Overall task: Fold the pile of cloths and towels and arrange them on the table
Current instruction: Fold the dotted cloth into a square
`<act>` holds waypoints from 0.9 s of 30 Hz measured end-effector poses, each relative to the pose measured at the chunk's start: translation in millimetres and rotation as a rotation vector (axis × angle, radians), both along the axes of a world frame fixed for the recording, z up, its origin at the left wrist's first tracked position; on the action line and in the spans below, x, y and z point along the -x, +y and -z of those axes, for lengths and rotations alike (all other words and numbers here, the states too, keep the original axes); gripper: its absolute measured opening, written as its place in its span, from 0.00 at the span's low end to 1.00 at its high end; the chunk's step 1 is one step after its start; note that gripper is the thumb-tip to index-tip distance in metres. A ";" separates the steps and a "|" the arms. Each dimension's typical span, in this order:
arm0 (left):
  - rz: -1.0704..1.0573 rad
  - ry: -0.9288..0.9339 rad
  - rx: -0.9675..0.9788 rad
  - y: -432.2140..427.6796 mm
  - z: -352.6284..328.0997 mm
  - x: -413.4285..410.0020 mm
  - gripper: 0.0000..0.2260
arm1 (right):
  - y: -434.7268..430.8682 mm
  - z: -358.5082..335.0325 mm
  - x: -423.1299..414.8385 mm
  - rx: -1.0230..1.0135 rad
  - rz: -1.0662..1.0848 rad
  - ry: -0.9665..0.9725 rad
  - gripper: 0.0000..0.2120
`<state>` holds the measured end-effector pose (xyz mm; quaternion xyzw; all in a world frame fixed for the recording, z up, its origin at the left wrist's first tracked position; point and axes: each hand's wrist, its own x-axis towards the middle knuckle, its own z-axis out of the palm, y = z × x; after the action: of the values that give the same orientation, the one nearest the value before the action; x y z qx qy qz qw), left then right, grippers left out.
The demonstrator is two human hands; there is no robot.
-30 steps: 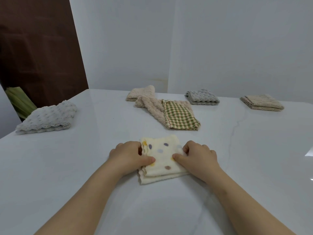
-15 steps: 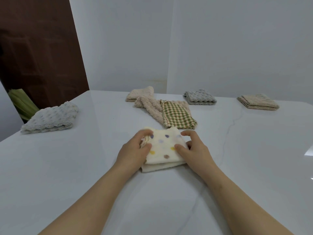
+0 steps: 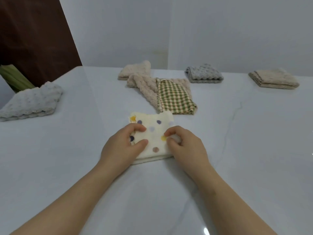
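A folded cream cloth with coloured dots (image 3: 153, 133) lies on the white table (image 3: 67, 167) in front of me. My left hand (image 3: 122, 146) grips its left edge with curled fingers and thumb. My right hand (image 3: 184, 146) pinches its right edge. Just behind it lies an unfolded pile: a beige fluffy towel (image 3: 145, 89) with a green checked cloth (image 3: 174, 97) on top.
Folded towels sit around the table: a pale grey one (image 3: 32, 100) at the left edge, a beige one (image 3: 133, 70) at the back, a grey one (image 3: 204, 75) and a tan one (image 3: 274, 79) at the back right. A brown door stands behind left.
Both hands have pushed the dotted cloth away from me towards the checked cloth, and their fingers have curled further onto its side edges.
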<state>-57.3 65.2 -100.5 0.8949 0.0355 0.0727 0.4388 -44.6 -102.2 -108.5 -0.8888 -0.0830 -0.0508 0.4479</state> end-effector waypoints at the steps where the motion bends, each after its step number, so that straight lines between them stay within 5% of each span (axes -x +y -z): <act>1: -0.015 0.010 0.010 -0.5 -1.0 0.6 0.11 | -0.6 -0.3 1.3 -0.010 0.005 -0.002 0.10; 11: 0.039 0.318 0.039 -5.1 -31.7 13.6 0.17 | -6.7 -23.1 25.2 0.024 -0.006 0.261 0.13; 16: 0.068 0.484 0.246 -19.7 -43.1 29.5 0.16 | -35.4 -39.1 54.6 -0.073 0.040 0.427 0.12; 27: -0.028 0.491 0.326 -153.3 -45.8 78.0 0.11 | -160.4 -45.4 96.3 -0.203 0.053 0.526 0.10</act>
<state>-135.2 -88.0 -54.8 0.8029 0.1643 -0.1464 0.5540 -140.9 -262.6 -63.1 -0.8240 0.0649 0.1618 0.5391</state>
